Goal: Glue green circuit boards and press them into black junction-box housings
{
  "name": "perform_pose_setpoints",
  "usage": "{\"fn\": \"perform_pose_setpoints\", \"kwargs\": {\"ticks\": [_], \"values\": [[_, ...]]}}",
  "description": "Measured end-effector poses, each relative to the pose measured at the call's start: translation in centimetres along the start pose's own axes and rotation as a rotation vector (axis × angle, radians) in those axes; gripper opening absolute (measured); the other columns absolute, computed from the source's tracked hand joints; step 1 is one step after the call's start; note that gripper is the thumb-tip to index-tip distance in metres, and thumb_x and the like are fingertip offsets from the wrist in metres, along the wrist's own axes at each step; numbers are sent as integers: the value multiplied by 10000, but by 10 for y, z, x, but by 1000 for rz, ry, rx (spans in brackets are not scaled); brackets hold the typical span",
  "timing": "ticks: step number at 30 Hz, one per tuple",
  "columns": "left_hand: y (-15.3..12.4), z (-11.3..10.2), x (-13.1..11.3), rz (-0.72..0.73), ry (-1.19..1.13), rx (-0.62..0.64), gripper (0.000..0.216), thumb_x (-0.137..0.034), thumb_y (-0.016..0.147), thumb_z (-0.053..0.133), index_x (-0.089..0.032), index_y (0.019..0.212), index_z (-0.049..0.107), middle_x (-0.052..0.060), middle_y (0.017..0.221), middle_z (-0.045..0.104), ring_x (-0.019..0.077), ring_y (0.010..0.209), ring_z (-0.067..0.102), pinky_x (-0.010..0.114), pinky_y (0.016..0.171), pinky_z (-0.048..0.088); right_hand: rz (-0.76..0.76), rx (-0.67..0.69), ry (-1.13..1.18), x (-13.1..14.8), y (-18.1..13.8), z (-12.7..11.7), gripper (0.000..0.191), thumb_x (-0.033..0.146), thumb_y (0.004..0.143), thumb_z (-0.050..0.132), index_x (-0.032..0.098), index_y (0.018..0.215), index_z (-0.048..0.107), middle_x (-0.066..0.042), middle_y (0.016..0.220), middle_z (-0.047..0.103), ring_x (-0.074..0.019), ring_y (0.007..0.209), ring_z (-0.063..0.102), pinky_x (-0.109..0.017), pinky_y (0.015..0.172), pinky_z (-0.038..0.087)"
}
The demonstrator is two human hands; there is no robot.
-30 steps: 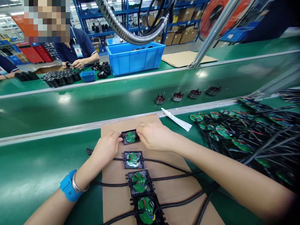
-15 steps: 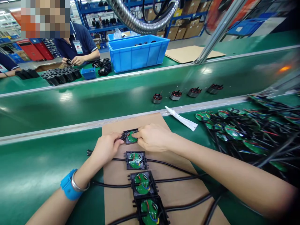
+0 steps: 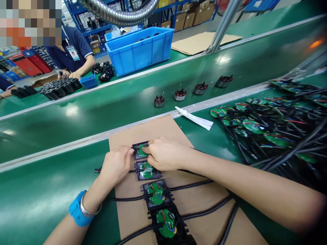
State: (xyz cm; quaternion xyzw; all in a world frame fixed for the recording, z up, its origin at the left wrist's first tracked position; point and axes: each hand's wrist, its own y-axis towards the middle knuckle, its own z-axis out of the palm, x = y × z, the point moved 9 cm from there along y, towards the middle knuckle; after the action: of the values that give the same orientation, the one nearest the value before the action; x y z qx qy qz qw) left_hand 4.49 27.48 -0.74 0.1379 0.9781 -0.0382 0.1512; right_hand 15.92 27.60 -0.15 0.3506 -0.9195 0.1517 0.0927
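A square black plastic case (image 3: pixel 137 157) with a round green circuit board (image 3: pixel 141 150) inside lies at the far end of a row. My left hand (image 3: pixel 118 164) is closed at its left edge, thumb and index finger pinched together there; the exact part between them is hidden. From the right, my right hand (image 3: pixel 166 153) presses its index finger onto the board, thumb by the case's near right corner, the other fingers curled. Just nearer sits a second case (image 3: pixel 141 177), partly under my right hand. Two more cases with wired boards, a third (image 3: pixel 159 207) and a fourth (image 3: pixel 168 234), follow towards me.
Brown cardboard (image 3: pixel 143 131) lies under the row, with black cables running off both sides. A white strip (image 3: pixel 195 118) lies beyond it. Right is a pile of wired boards (image 3: pixel 255 126). Motor stators (image 3: pixel 180 95) stand on the green belt. A blue bin (image 3: pixel 140 51) and a co-worker (image 3: pixel 74 51) are across.
The view has shifted and tilted. The far case now sits closer to the second one, and my right hand covers part of that second case. My left hand stays at the far case's left edge.
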Motion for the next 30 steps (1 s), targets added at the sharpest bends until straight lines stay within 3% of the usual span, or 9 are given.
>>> {"fn": "perform_pose_setpoints", "kwargs": {"ticks": [5, 13, 17, 20, 23, 26, 30], "values": [[8, 9, -4, -17, 156, 143, 391, -230, 971, 301, -181, 744, 615, 54, 737, 708, 210, 689, 681, 296, 641, 494, -22, -20, -7, -1, 1, 3, 371, 246, 814, 425, 101, 995, 714, -178, 894, 700, -282, 786, 661, -340, 625, 416], [17, 18, -7, 12, 381, 220, 319, -201, 927, 361, -116, 849, 658, 161, 808, 706, 282, 760, 690, 370, 671, 521, -30, -2, 23, -6, 6, 8, 365, 250, 812, 437, 108, 992, 721, -174, 896, 702, -268, 798, 654, -349, 674, 434], [14, 12, -15, 45, 411, 189, 242, -170, 893, 439, -98, 834, 662, 176, 809, 683, 325, 818, 683, 403, 696, 531, -17, 1, -21, -3, 6, 5, 377, 243, 816, 429, 111, 1019, 717, -184, 914, 705, -280, 827, 662, -349, 677, 438], [3, 1, -17, 10, 416, 82, 297, -187, 938, 369, -84, 1004, 639, 182, 922, 664, 303, 815, 681, 375, 643, 548, -8, 7, -54, 2, 4, 0, 359, 236, 804, 437, 97, 960, 729, -195, 887, 712, -291, 792, 672, -344, 641, 431], [-13, 2, -22, 48, 397, 26, 395, -80, 903, 366, -147, 1250, 542, 134, 1156, 620, 231, 965, 656, 314, 768, 558, 2, 5, -61, 5, 2, -5, 358, 244, 802, 443, 95, 947, 734, -200, 889, 716, -299, 788, 674, -343, 627, 426], [-25, 16, -27, 106, 384, 60, 518, -11, 835, 411, -191, 1308, 521, 99, 1243, 593, 219, 1024, 636, 320, 874, 538, 9, 18, -42, 4, 1, -4, 386, 244, 810, 430, 104, 1017, 724, -197, 921, 716, -295, 816, 673, -343, 642, 425], [-25, 27, -31, 57, 391, 81, 519, -20, 833, 386, -109, 1330, 508, 169, 1209, 593, 270, 954, 650, 376, 800, 562, -1, 12, -14, 1, 3, 3, 389, 252, 811, 419, 110, 1011, 721, -190, 914, 711, -289, 817, 664, -349, 661, 419]]}}
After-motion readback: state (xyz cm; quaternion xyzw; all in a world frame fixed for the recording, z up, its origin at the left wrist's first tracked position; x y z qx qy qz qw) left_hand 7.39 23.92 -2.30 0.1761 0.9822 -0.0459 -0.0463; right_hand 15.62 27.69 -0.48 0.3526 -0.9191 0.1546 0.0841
